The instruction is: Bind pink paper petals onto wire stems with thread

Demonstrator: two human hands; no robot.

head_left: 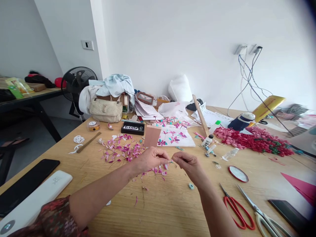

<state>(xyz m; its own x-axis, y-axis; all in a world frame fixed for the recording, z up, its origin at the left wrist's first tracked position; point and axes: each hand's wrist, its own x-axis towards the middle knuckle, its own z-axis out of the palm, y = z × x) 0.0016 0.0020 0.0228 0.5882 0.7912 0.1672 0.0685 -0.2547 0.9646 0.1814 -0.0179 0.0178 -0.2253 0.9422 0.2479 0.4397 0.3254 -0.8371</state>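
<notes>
My left hand (153, 160) and my right hand (185, 163) meet fingertip to fingertip above the middle of the wooden table. Both are closed in a pinch. A tiny thin piece shows between them, too small to name. Under and left of my left hand lies a scatter of pink and magenta petals (125, 147) with thin stems. Just beyond my hands a brown board (151, 135) touches a white sheet (172, 135) bearing pink flowers with teal leaves. A small teal roll (191, 186) sits on the table near my right wrist.
On the right are red-handled scissors (238, 210), white-handled scissors (259, 210), a round dish (238, 173), small bottles (207, 141) and a heap of red-pink flowers (254, 141). At left lie a black phone (29, 181) and a white power bank (37, 200). A beige handbag (106, 110) stands behind.
</notes>
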